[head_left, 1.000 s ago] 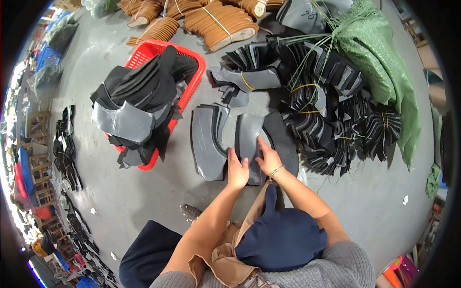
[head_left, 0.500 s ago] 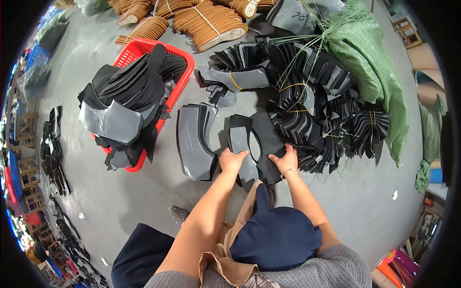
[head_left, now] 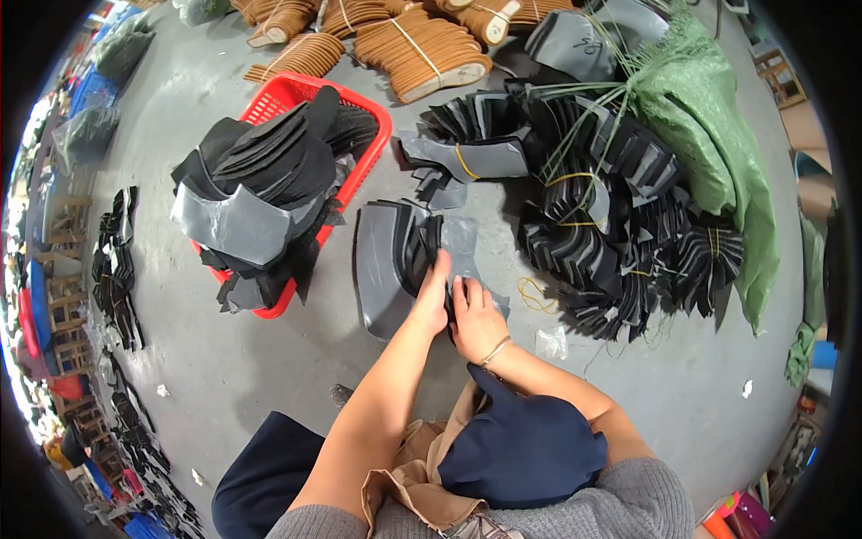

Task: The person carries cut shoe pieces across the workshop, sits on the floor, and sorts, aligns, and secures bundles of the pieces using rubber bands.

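In front of me, my left hand [head_left: 434, 292] and my right hand [head_left: 478, 325] are close together around a small stack of curved black and grey cut pieces [head_left: 461, 244]. My left hand presses the stack's left side, its thumb pointing away from me. The right hand's fingers lie over the pieces from the right, and its thumb is close to my left hand. The stack's near end is hidden by my hands. Touching or nearly touching it on the left is another fanned pile of curved grey and black pieces [head_left: 382, 269].
A red plastic basket [head_left: 382, 135] heaped with black pieces stands left. Banded bundles of black pieces [head_left: 575, 260] and a green woven sack [head_left: 700, 135] lie right. A yellow rubber band [head_left: 537, 295] rests nearby. Brown banded bundles [head_left: 422, 49] lie at the far side.
My hands have come together, and the spread black and grey pieces are now gathered between them beside the left pile. A yellow rubber band and a clear scrap on the floor have come into view.
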`<state>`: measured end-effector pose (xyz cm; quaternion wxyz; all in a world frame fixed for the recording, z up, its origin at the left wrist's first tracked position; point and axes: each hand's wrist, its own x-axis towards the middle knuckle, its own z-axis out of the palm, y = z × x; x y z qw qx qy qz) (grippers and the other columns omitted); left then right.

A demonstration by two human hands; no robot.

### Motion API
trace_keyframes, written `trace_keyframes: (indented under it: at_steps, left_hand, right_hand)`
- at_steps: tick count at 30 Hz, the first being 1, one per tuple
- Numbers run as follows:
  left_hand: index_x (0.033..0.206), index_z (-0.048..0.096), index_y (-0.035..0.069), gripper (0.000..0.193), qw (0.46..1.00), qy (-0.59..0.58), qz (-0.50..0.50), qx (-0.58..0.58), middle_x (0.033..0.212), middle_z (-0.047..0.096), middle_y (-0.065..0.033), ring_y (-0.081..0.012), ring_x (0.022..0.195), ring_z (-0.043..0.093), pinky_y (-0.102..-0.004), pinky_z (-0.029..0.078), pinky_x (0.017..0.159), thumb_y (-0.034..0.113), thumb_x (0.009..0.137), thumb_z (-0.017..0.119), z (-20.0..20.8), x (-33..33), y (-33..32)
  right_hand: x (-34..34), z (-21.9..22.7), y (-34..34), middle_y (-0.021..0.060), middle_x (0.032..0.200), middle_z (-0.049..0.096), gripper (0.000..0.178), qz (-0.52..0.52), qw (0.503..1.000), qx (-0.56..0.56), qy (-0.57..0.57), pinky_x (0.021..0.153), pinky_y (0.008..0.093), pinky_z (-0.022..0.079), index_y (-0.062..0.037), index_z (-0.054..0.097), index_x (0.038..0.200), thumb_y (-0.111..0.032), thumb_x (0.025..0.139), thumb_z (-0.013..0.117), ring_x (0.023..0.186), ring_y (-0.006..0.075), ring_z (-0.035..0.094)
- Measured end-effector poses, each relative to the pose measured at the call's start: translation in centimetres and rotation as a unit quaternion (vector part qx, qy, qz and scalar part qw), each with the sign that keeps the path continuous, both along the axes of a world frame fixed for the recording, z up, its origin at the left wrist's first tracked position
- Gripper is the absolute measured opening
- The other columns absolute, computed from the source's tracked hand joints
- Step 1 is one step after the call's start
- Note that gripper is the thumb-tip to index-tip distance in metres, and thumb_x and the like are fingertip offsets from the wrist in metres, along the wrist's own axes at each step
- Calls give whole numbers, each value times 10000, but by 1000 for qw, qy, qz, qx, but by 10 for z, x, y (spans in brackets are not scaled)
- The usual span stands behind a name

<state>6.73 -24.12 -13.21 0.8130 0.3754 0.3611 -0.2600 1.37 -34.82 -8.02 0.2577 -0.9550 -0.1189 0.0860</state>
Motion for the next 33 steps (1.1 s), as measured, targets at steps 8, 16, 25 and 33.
trace_keyframes:
  at_steps: [8, 16, 25, 33]
  left_hand:
    - [1163, 490, 12, 518, 980, -103, -126, 114, 1053, 593, -131, -267, 976, 582, -400, 465, 847, 161, 728, 728, 58, 42, 118]
    - [1290, 391, 46, 620, 952, -80, -179, 234, 1251, 493, -88, -220, 1167, 446, -365, 361, 958, 288, 790, 667, 8, 32, 126]
    - [1276, 399, 47, 704, 963, -89, -171, 189, 1209, 503, -106, -229, 1120, 467, -355, 367, 942, 172, 683, 755, 15, 3, 93]
    - [1181, 492, 21, 544, 967, -122, -183, 129, 1084, 576, -63, -182, 997, 535, -319, 413, 875, 85, 681, 697, 54, -15, 98]
  right_hand:
    - [52, 4, 0, 176, 1107, 538, 537, -89, 954, 281, 55, 843, 357, 449, 11, 512, 1154, -295, 743, 674, 975, 312, 549]
    - [80, -97, 45, 239, 1174, 523, 971, -152, 856, 341, 357, 911, 336, 419, 110, 409, 1232, -593, 631, 704, 1087, 297, 525]
    - [55, -74, 5, 86, 1266, 464, 788, -23, 670, 544, 504, 982, 290, 337, -6, 363, 1315, -109, 650, 772, 1138, 157, 426]
    - [15, -30, -52, 156, 953, 567, 372, -248, 933, 203, 165, 769, 363, 467, -24, 583, 986, -268, 725, 686, 889, 300, 563]
